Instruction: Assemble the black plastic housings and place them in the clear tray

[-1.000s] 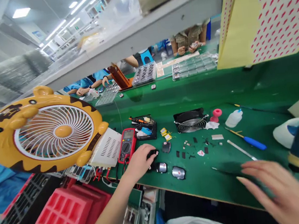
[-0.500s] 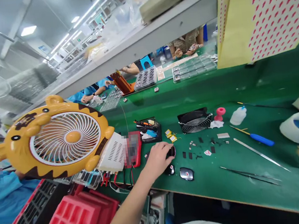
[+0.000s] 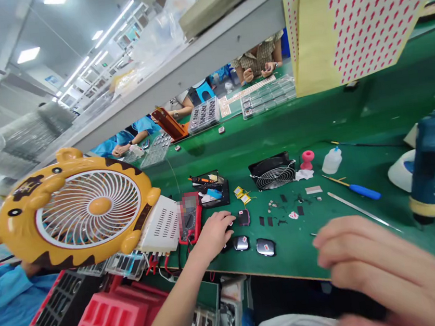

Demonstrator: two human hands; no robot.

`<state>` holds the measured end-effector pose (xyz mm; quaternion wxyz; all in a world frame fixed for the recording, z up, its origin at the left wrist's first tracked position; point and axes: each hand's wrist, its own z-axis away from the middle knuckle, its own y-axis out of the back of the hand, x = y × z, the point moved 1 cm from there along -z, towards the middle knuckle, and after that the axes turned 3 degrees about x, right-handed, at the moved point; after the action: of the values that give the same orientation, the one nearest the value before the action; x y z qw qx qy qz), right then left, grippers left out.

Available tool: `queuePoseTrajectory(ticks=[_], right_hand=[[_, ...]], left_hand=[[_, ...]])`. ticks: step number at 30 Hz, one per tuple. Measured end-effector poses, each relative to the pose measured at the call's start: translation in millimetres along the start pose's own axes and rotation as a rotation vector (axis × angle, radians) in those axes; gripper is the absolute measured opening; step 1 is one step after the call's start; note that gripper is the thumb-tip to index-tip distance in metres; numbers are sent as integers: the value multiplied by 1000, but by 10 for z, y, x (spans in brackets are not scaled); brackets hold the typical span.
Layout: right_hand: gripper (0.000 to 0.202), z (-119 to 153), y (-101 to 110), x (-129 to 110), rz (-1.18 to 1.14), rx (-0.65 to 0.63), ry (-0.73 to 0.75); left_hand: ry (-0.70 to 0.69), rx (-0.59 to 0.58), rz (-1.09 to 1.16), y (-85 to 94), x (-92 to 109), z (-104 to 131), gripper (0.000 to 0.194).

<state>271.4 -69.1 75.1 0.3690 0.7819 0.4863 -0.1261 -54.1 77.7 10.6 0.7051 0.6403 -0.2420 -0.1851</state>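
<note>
My left hand rests on the green bench with its fingers curled over a small dark device, mostly hidden beneath them. Just right of its fingertips lies a dark device with a pinkish rim. Two shiny dark oval devices with labels, one nearer and one farther right, sit close by. My right hand looms large and blurred at lower right, raised over the bench edge. Its fingers are stretched out, with nothing visible in them. It covers most of the tweezers, whose tip shows.
A tiger-shaped fan and a red multimeter stand left. Behind are a black tool tray, yellow battery cells and a black fan. A blue-handled tool, metal strip and electric screwdriver lie or hang right.
My left hand has moved left off the pink-rimmed device, which now lies uncovered on the bench. My right hand has come into view at lower right, over the tweezers. The view has shifted slightly.
</note>
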Motion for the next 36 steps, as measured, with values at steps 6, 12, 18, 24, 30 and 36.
queuePoseTrajectory(ticks=[6,12,18,24,30,36], right_hand=[[46,255,-624,252,-120,-212,-192],[46,639,-774,460,-103,-241,-275],[46,649,-886,520,-15,-265,-257],[44,683,-943,498,32,-212,-229],[40,708,-922,499,-3,-194,-239],[43,675,-946,492,20,-221,-305]], left_hand=[[73,97,-10,-75,-26,3,43],[207,219,-61,-11,-132,162,34],[229,93,-96,-11,-200,312,45],[275,146,-89,-45,-194,170,40],[319,202,-76,29,-207,683,38],[319,166,-6,-269,-158,1132,38]])
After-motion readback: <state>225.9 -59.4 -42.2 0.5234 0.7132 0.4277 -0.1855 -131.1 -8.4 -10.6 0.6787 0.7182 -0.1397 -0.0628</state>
